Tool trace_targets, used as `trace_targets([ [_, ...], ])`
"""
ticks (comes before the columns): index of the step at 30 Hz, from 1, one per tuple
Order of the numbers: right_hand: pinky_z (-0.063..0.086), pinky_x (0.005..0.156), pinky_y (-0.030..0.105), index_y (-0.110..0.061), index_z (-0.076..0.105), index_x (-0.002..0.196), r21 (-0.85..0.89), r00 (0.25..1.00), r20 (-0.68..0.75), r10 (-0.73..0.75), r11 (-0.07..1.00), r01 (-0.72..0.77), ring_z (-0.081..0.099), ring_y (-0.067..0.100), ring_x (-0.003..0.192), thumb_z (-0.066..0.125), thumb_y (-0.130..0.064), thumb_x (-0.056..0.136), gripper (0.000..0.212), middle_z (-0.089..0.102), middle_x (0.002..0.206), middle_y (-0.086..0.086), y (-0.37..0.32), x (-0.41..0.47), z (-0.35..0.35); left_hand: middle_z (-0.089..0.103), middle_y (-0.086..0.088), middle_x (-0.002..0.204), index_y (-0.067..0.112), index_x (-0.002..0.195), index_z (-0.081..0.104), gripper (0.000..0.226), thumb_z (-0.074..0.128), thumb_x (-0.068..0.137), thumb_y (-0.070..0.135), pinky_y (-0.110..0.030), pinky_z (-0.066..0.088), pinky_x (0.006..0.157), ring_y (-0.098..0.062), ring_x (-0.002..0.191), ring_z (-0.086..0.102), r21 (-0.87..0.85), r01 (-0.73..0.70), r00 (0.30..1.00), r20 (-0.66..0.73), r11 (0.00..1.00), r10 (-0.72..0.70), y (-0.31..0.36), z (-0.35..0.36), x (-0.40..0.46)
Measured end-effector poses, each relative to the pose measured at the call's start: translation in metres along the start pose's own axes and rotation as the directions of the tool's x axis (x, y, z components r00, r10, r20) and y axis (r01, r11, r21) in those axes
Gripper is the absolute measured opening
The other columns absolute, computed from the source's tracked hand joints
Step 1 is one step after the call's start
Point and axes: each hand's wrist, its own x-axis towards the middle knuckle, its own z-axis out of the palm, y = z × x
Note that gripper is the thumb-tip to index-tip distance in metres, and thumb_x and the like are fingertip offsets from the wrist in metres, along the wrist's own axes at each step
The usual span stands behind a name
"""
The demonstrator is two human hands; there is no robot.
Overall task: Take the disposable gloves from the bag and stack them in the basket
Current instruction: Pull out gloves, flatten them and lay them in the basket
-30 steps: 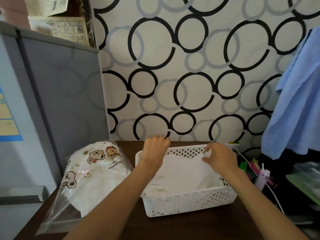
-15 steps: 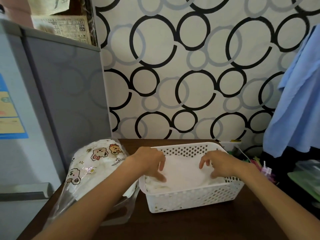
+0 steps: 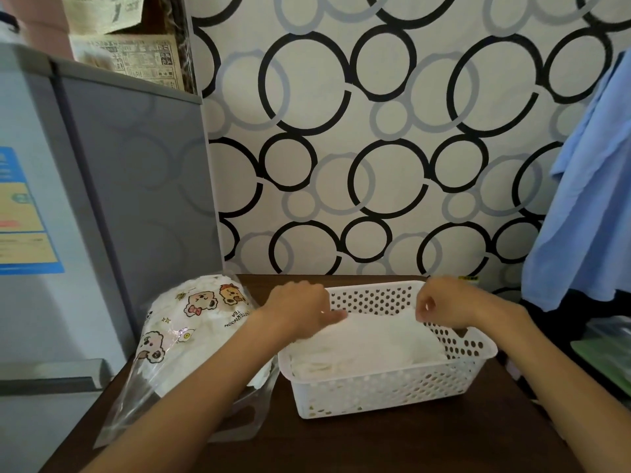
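Gloves already pile in the basket; the bag remains full. Left hand and right hand pinch the top glove's far edge.

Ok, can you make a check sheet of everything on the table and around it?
Surface: dark wooden table, bare at the front.
Job's things: white basket holding a pile of gloves; clear bag with cartoon bears beside it on the left, more gloves inside.
Clutter: small items at the table's right edge, too blurred to name.
Hands: left hand and right hand over the basket, fingers curled at the top glove.
Cables: nothing seen.
Surroundings: grey fridge on the left, circle wallpaper, blue cloth hanging on the right.
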Motion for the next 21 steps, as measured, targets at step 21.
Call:
trace_targets([
  [21,0.026,0.113,0.043,-0.034,0.017,0.149,-0.061,0.917,0.388,0.094,0.995,-0.076,0.024,0.028,0.140,0.064,-0.045,0.086,0.079,0.020,0.153,0.004,-0.032,0.015,0.043,0.021,-0.006,0.158,0.013,0.153,0.016,0.083,0.044,0.091,0.061,-0.046,0.026,0.114,-0.027,0.142,0.027,0.108,0.059,0.930,0.356,0.992,-0.094,0.017,0.025,-0.009],
])
